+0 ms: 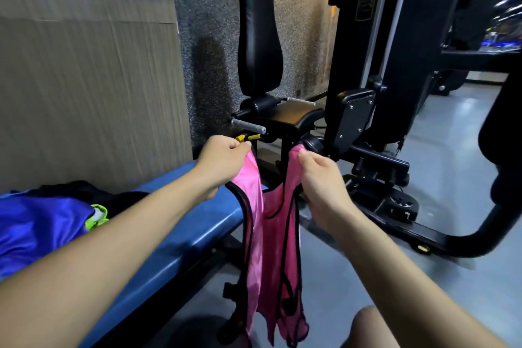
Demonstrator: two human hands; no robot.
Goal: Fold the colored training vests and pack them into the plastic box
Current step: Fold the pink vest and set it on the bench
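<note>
A person holds up a pink vest with black trim in front of a blue bench. The left hand pinches the top of one shoulder strap, with its fingers curled round the cloth, just above the far end of the bench. The right hand grasps the other strap in the same way, a little to the right of the bench and at nearly the same height. The two straps hang apart at the top, and the rest of the vest drops straight down past the end of the bench toward the grey floor. The lower hem hangs loose beside the bench's edge, clear of the seat.

On the bench, at its near left end, lies a heap of other vests: a blue vest on top, a bit of lime green vest showing at its right side, and some black cloth behind them. These lie unfolded and crumpled.

Beyond the far end of the bench stands a black gym machine with a tall padded backrest and grey handles. A brown panelled wall rises behind the bench on the left.
</note>
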